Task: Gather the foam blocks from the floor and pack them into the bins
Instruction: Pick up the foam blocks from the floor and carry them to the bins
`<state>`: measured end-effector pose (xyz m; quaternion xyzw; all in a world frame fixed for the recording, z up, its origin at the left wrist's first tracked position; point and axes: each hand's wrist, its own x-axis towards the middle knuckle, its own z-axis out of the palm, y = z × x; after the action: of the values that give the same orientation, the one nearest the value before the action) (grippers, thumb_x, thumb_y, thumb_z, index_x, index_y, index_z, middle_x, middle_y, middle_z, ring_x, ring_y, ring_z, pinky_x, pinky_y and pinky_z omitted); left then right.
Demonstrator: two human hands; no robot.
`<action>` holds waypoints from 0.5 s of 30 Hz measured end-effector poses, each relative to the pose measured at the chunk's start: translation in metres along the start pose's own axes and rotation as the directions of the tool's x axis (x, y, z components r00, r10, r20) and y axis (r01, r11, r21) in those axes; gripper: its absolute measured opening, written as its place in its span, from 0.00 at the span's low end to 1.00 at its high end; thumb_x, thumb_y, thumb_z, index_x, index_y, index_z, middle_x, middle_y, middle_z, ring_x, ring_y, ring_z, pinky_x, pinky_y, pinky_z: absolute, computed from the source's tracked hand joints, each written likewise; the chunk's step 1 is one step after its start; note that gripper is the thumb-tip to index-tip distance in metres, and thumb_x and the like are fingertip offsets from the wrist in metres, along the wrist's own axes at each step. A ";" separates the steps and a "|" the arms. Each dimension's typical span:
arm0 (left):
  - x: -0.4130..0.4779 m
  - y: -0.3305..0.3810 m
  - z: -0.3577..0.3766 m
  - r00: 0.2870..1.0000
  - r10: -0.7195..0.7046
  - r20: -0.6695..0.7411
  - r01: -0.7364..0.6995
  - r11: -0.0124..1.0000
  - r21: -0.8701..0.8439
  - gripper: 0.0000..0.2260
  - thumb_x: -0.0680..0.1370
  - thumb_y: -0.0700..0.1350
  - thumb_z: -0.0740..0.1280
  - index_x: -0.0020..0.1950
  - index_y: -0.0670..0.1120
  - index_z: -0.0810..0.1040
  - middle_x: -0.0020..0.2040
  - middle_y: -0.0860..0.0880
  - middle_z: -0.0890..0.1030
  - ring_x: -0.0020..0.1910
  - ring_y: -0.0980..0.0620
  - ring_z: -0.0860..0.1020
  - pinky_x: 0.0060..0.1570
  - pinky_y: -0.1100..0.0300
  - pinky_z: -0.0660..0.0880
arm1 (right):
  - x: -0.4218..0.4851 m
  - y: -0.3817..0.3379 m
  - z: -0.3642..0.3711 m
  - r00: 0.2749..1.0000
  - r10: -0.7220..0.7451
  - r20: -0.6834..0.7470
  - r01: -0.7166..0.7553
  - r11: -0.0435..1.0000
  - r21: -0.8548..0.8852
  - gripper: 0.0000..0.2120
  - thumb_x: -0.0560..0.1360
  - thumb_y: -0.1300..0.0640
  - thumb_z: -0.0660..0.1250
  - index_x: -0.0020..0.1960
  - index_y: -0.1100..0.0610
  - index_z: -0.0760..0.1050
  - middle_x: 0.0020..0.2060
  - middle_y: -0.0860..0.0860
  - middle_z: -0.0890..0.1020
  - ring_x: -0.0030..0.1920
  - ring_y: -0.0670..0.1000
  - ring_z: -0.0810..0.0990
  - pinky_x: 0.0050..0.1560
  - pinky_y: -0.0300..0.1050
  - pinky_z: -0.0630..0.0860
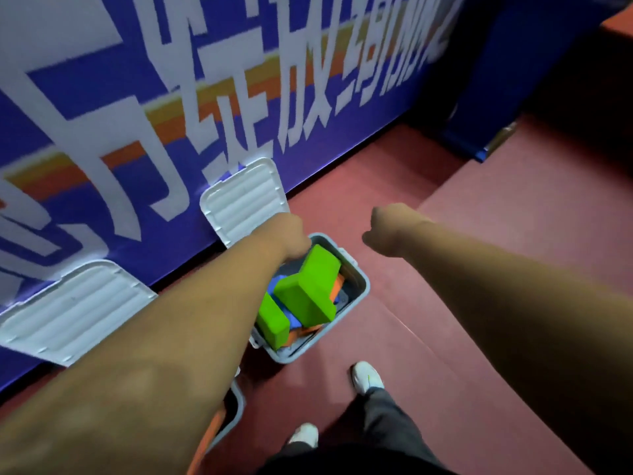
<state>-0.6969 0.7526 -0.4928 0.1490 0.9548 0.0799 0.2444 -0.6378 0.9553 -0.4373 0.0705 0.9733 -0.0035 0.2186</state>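
Left hand (293,234) outstretched, right hand (388,228) curled.

green block (308,289), in the grip: smooth matt foam
bin (363,284), below the grip: smooth plastic
lid (245,200), beyond the grip: ribbed plastic
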 end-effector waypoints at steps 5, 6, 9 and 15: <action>-0.010 0.060 0.015 0.972 0.221 0.079 -0.231 0.960 0.155 0.15 0.79 0.48 0.66 0.56 0.38 0.84 0.57 0.36 0.84 0.58 0.36 0.81 0.56 0.49 0.78 | -0.082 0.042 0.028 0.969 0.242 0.041 -0.245 0.966 0.084 0.10 0.78 0.49 0.63 0.50 0.56 0.76 0.52 0.58 0.81 0.49 0.61 0.77 0.50 0.48 0.76; -0.013 0.081 0.021 0.958 0.265 0.104 -0.281 0.941 0.191 0.15 0.79 0.48 0.67 0.57 0.38 0.84 0.57 0.36 0.84 0.58 0.36 0.82 0.56 0.49 0.78 | -0.105 0.054 0.036 0.954 0.295 0.057 -0.299 0.949 0.101 0.09 0.79 0.49 0.63 0.48 0.56 0.74 0.49 0.57 0.80 0.47 0.60 0.76 0.49 0.47 0.76; -0.030 0.146 0.041 0.899 0.405 0.169 -0.437 0.859 0.267 0.15 0.79 0.47 0.66 0.56 0.37 0.83 0.57 0.35 0.84 0.57 0.36 0.82 0.54 0.50 0.78 | -0.170 0.087 0.059 0.899 0.422 0.114 -0.435 0.891 0.132 0.11 0.80 0.51 0.62 0.43 0.58 0.72 0.43 0.55 0.76 0.45 0.60 0.75 0.45 0.46 0.71; -0.139 0.295 0.109 0.737 0.600 0.311 -0.675 0.659 0.332 0.15 0.81 0.46 0.64 0.60 0.39 0.83 0.62 0.36 0.82 0.60 0.36 0.80 0.58 0.50 0.76 | -0.337 0.156 0.132 0.707 0.679 0.199 -0.704 0.650 0.285 0.09 0.79 0.52 0.61 0.43 0.56 0.71 0.39 0.53 0.74 0.45 0.61 0.77 0.43 0.47 0.72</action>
<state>-0.4544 0.9940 -0.4596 0.5308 0.8091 -0.0616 0.2445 -0.2585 1.0586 -0.4093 0.4725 0.8477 -0.0907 0.2236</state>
